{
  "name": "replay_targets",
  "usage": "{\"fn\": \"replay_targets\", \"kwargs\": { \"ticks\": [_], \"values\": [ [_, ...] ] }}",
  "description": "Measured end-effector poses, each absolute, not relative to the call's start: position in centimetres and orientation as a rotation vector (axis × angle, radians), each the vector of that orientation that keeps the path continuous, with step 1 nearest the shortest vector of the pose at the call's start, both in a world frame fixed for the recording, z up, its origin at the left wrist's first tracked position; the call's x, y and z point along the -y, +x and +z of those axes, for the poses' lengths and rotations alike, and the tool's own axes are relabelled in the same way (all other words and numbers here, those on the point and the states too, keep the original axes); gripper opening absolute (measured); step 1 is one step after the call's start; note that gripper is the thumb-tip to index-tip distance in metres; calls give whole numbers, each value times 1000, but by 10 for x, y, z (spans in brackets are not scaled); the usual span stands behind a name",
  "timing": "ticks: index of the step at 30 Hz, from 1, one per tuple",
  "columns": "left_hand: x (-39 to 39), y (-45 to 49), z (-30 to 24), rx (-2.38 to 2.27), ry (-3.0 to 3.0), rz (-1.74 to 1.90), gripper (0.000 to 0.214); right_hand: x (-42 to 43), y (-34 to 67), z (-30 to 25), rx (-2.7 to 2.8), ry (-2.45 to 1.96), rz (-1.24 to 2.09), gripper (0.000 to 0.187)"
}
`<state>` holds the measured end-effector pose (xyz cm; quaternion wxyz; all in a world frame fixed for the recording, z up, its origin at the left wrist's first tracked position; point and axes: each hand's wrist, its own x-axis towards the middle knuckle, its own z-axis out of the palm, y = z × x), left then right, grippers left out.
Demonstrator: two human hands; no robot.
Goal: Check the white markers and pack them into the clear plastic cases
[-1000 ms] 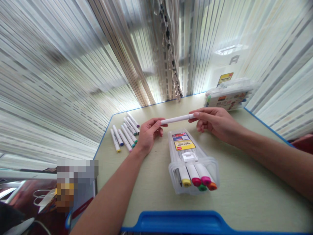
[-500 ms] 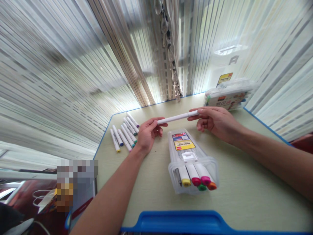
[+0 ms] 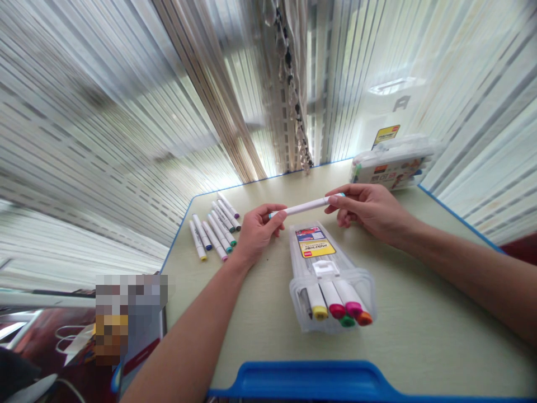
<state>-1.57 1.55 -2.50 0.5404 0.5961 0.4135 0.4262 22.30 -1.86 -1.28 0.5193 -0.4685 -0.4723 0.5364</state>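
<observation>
A white marker with teal ends is held level above the table between both hands. My left hand pinches its left end with thumb and fingers. My right hand pinches its right end. Just below the marker lies a clear plastic marker case with a yellow label; several markers with yellow, red, pink, green and orange caps stick out of its near end. A row of several loose white markers lies to the left of my left hand.
A second marker box stands at the back right of the pale green table. The table has a blue rim, with a blue tray edge at the front. Striped curtains hang behind.
The marker has shifted slightly in both hands and tilted lower; its teal ends now show at the fingertips. Both hands stay about where they were.
</observation>
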Motion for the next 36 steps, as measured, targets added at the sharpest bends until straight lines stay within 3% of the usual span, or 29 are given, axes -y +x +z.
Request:
{"fn": "replay_targets", "kwargs": {
  "ticks": [9,27,36],
  "values": [
    [-11,-14,-22,-1074,1569,968,34,22,219,-10,1305,-1188,1143,37],
    [-20,-16,-25,-866,1197,1051,29,18,222,-9,928,-1107,1398,22],
    [-17,-15,-24,-952,1414,1023,28,18,224,-12,1131,-1128,1302,34]
  ]
}}
